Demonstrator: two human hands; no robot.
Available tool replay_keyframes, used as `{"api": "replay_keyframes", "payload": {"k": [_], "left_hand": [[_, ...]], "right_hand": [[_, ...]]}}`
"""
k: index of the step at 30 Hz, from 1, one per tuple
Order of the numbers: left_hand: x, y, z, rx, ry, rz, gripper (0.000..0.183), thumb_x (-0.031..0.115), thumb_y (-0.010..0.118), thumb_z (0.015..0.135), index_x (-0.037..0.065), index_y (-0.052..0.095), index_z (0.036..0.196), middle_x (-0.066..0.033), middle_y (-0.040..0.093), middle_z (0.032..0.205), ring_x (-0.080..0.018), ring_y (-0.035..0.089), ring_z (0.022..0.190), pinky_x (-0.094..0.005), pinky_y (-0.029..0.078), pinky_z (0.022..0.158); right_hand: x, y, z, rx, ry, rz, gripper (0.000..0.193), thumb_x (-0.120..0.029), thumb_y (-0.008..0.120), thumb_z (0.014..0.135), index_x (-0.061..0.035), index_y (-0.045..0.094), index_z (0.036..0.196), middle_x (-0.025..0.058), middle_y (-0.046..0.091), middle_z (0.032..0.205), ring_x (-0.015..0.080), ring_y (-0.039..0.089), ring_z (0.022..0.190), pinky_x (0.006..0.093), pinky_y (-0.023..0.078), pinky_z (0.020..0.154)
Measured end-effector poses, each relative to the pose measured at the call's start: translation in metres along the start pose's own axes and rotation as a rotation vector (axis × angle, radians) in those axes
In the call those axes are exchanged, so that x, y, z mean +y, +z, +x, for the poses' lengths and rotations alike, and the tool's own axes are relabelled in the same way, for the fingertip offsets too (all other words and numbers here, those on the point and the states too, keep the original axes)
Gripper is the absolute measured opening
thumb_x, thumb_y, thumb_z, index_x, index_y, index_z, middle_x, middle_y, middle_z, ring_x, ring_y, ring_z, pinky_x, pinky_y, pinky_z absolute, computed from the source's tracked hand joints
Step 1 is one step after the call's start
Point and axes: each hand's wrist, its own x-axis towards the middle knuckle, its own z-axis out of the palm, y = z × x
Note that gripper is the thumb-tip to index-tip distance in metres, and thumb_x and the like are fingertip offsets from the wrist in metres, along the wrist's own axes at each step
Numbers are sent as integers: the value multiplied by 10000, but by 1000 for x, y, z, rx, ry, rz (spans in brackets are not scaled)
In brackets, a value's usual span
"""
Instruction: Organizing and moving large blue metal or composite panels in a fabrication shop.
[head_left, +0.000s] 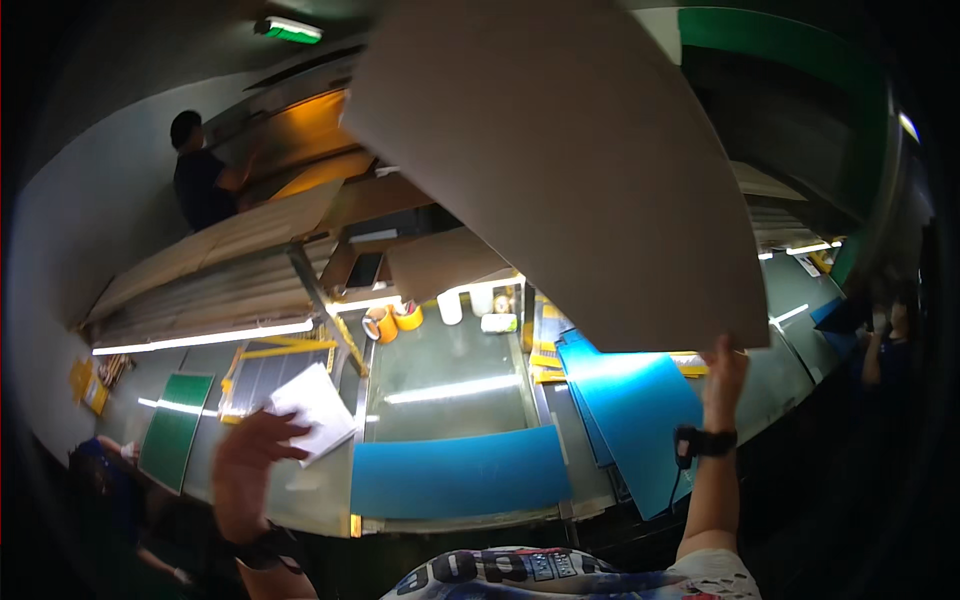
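Note:
A large, flat grey-brown sheet (560,180) is raised and tilted above the table, covering much of the upper middle. My right hand (724,380) grips its lower right corner, with fingers closed at the edge. To the left, my left hand (255,455) is lifted with fingers apart and holds nothing; it is nearest to a white paper sheet (325,415) on the table. Between my hands a blue sheet (460,472) lies along the table's near edge. Several more blue sheets (635,410) overlap under the raised sheet, left of my right forearm.
Orange tape rolls (380,325) and white cylinders (450,307) stand at the back of the glossy table (440,375). A green board (177,430) lies left. Above runs a shelf (210,235) with brown sheets. People are at far left (205,180), lower left (105,475) and right (885,335).

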Motion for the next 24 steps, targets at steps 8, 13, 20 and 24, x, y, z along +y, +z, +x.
{"api": "replay_keyframes", "payload": {"k": [8, 13, 20, 24], "left_hand": [[-145, 57, -13, -45, -607, -144, 374, 290, 501, 923, -4, 541, 1151, -156, 626, 1056, -227, 614, 972, -325, 485, 818], [-168, 74, -29, -63, -781, -241, 339, 263, 504, 928, 3, 545, 1141, -151, 624, 1065, -222, 610, 978, -321, 482, 826], [-172, 95, -33, -90, -858, -178, 317, 253, 498, 931, 7, 549, 1125, -150, 623, 1059, -221, 605, 984, -316, 473, 822], [-177, 124, -27, -228, -882, -199, 308, 245, 490, 930, 7, 551, 1115, -142, 623, 1052, -214, 601, 984, -305, 465, 817]], "right_hand": [[-1, 115, 88, -173, 416, 903, 326, -195, 518, 916, -47, 474, 1203, 115, 569, 1137, 242, 546, 1073, 399, 465, 920], [10, 147, 160, -139, 316, 721, 171, -140, 520, 910, -44, 533, 1051, 92, 592, 1069, 211, 566, 1031, 341, 487, 889], [32, 75, 174, -544, 394, 386, 401, -274, 505, 913, -23, 455, 1223, 161, 548, 1178, 310, 534, 1100, 431, 438, 950], [157, -119, 114, -424, 58, -1223, 331, -308, 565, 815, 13, 643, 811, 171, 655, 810, 269, 644, 771, 360, 498, 682]]}}
